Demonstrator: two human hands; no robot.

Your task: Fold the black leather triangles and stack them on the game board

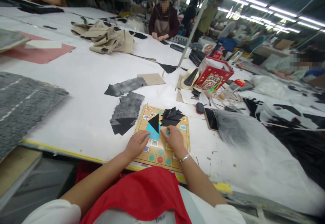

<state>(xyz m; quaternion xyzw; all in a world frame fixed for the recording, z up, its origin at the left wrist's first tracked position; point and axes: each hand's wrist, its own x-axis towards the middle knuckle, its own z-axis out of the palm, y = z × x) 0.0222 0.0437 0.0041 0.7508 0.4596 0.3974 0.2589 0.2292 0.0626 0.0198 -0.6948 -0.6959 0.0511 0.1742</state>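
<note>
A tan game board (155,154) with coloured squares lies at the table's near edge. On it sits a blue triangular template (153,130) with a black fabric triangle (154,121) on top. My left hand (136,144) presses its fingertips on the template's left side. My right hand (173,138), with a bracelet at the wrist, pinches the template's right edge. A fanned pile of black fabric triangles (172,116) rests on the board just beyond my right hand.
Grey and black fabric pieces (126,110) lie left of the board, grey fleece (19,103) far left. A red box (213,74), a phone (210,118) and scraps sit right. Another person (164,19) works across the white table (83,78).
</note>
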